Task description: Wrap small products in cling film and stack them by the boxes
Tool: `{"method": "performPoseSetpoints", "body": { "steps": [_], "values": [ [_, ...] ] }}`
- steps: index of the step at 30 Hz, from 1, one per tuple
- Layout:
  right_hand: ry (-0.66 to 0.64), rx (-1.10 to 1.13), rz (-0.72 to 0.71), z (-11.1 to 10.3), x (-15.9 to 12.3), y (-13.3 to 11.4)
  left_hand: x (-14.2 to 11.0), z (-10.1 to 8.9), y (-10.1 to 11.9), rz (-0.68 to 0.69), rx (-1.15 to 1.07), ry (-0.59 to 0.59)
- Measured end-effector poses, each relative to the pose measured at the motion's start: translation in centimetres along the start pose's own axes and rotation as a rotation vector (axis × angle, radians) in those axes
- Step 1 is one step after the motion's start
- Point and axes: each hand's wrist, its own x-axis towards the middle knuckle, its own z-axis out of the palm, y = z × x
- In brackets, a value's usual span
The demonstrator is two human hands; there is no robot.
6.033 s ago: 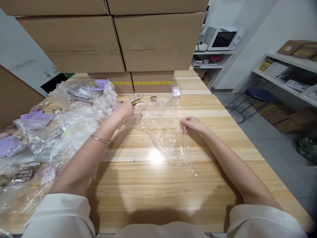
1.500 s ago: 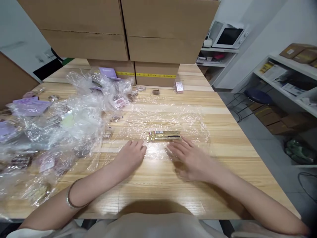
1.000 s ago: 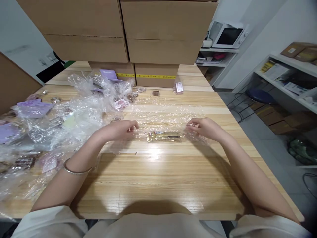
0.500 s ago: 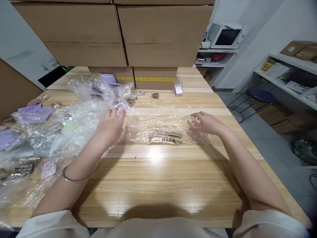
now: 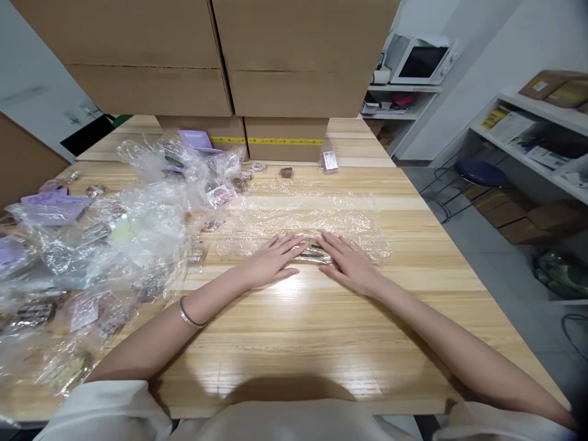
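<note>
Head view, and both hands were down: the left hand (image 5: 271, 262) lay palm down, fingers stretched long and slightly spread, gripping nothing, tips over the left end of a slim, shiny gold packet (image 5: 316, 252). Opposite, the right hand (image 5: 351, 263) lay just as flat, its straight fingers slanting inward over the packet's right end, no pinch there either. That packet sat right between the two sets of fingertips, at the near edge of a wide sheet of clear, crinkled plastic film (image 5: 312, 211); whether film covered it was too glossy to make out. Beyond the fingers, well apart, came a small brown lump (image 5: 286, 173), then stacked brown cardboard boxes (image 5: 298, 92). And left of the left fingers, what a spread: a heap of crumpled clear plastic bags (image 5: 156, 226), all on a pale, striped wooden table (image 5: 294, 331)!
</note>
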Motion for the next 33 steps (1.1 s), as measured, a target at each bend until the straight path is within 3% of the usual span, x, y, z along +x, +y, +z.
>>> {"method": "performPoseSetpoints", "body": {
  "steps": [7, 12, 17, 21, 27, 33],
  "values": [
    [-0.043, 0.008, -0.012, -0.6, -0.9, 1.4, -1.0, -2.0, -0.9, -0.010, -0.076, -0.058],
    [0.052, -0.008, 0.015, -0.1, -0.6, 0.7, -1.4, -1.8, -1.7, -0.078, -0.134, -0.009],
    [0.132, -0.071, -0.062, 0.1, 0.1, -0.1, -1.3, -1.4, -2.0, -0.067, -0.181, -0.018],
    [0.126, -0.091, -0.110, 0.0, 0.1, 0.1, -1.4, -2.5, -1.7, -0.041, -0.246, -0.020],
    [0.020, 0.050, 0.041, -1.9, -0.7, -0.4, -2.5, -6.6, -0.9, -0.137, -0.466, -0.234],
    [-0.186, 0.428, 0.194, -5.2, -0.4, 0.7, -3.6, -9.2, -3.1, -0.275, -0.605, -0.410]
  ]
}}
